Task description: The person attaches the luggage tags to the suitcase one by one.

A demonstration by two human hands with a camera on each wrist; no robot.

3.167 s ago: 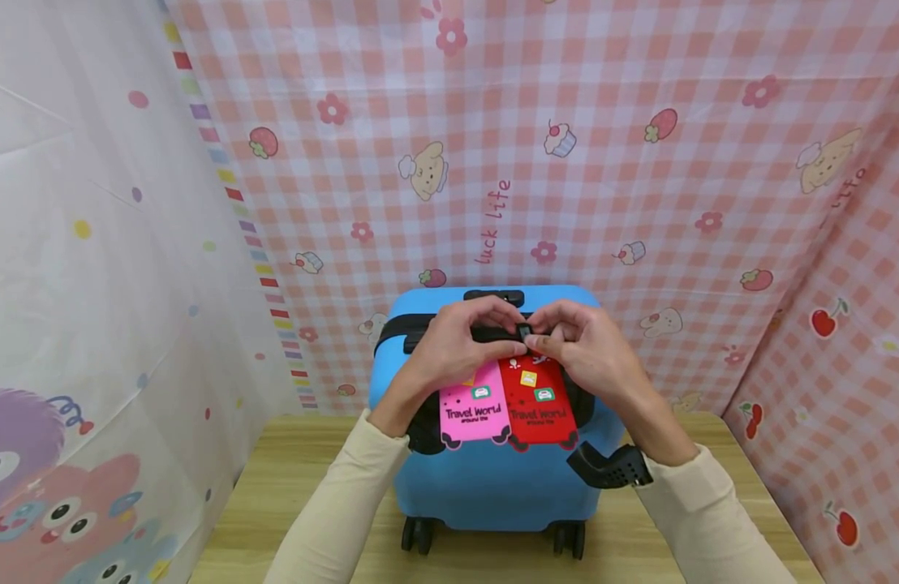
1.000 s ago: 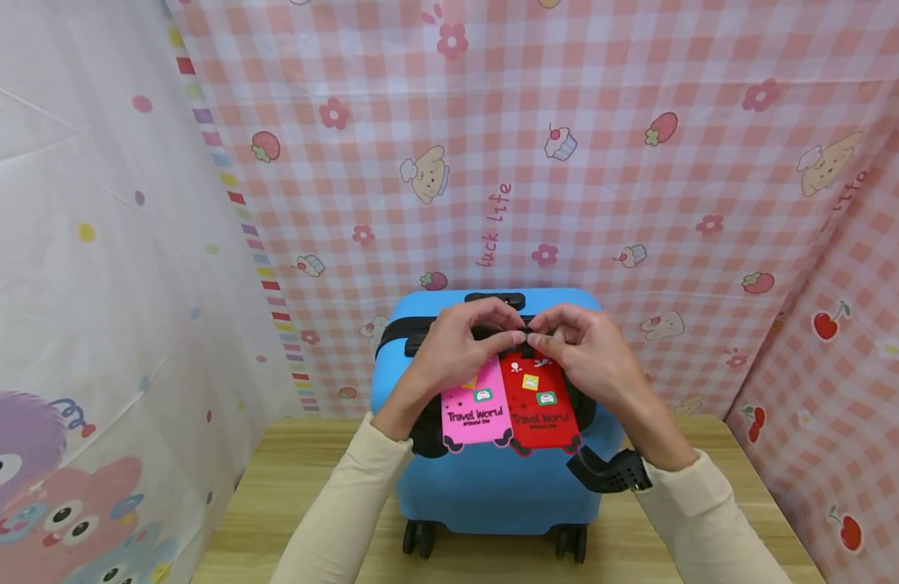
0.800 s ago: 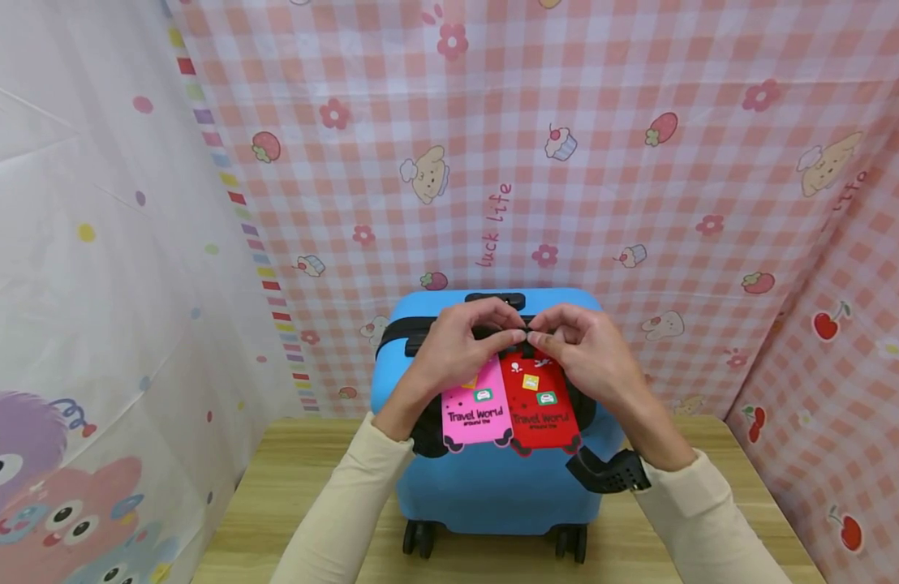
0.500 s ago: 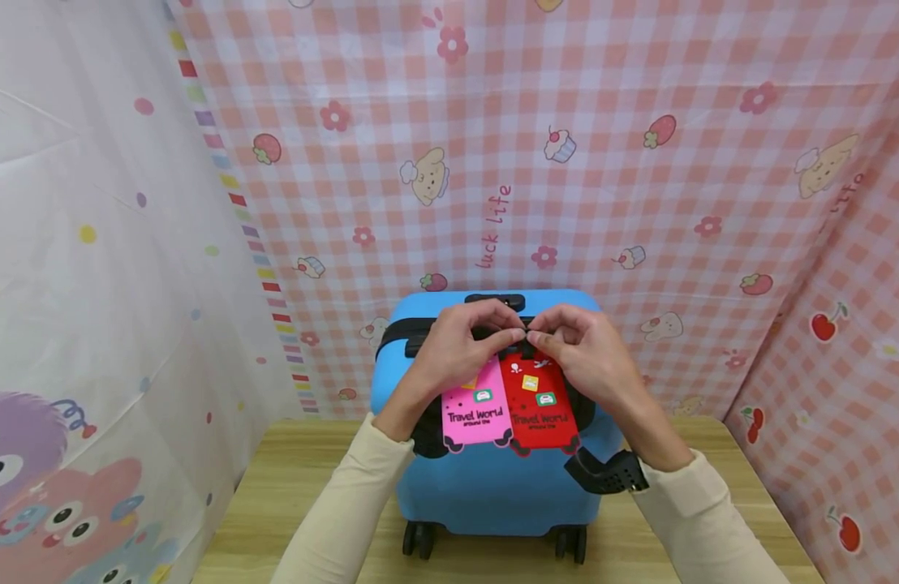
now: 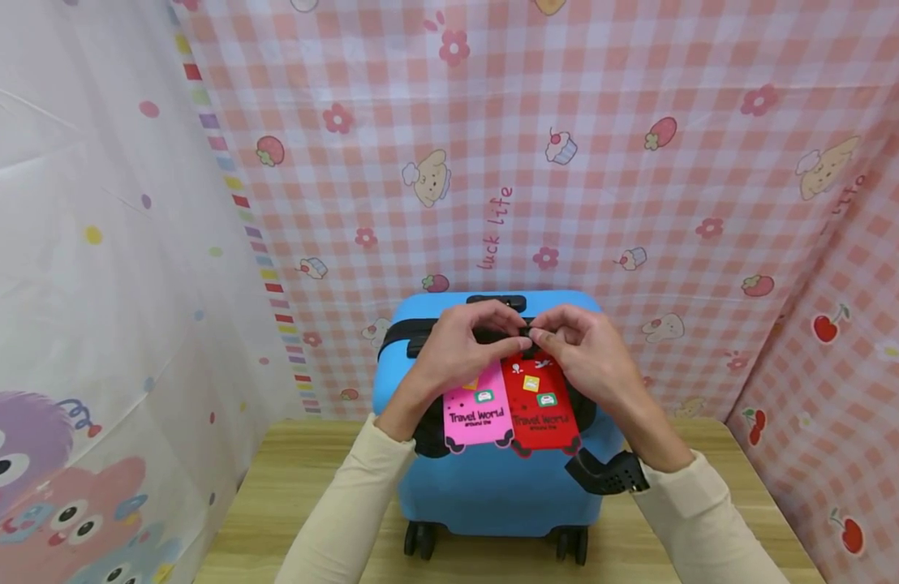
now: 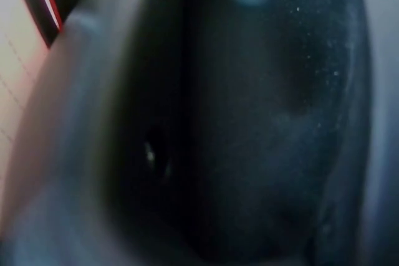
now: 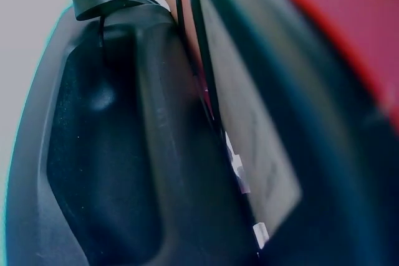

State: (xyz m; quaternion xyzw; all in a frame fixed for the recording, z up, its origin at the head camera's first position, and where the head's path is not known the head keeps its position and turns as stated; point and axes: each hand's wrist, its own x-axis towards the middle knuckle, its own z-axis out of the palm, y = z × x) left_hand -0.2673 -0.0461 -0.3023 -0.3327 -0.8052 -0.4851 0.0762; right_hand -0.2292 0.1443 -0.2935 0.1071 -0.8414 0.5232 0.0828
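A small blue suitcase (image 5: 501,495) stands upright with a black band (image 5: 404,330) round it. Two suitcase-shaped luggage tags, one pink (image 5: 479,418) and one red (image 5: 543,418), hang side by side at its side handle. Above the red tag, my left hand (image 5: 453,345) and right hand (image 5: 595,353) meet fingertip to fingertip. Both pinch the short black tag strap (image 5: 526,331) between thumb and forefinger; the fingers hide most of it. Black plastic of the handle recess (image 7: 106,141) fills much of the right wrist view. The left wrist view is dark and blurred.
The suitcase rests by its black wheels (image 5: 419,539) on a wood-grain table (image 5: 303,478). Close behind it hangs a pink checked curtain (image 5: 603,203). A white patterned curtain (image 5: 165,324) closes off the left side. A black wrist mount (image 5: 606,473) juts out under the right forearm.
A black buckle seen upright between the fingertips 3.2 s ago is now mostly covered by them. Lately my left thumb has slid slightly right and down; my right hand has hardly moved.
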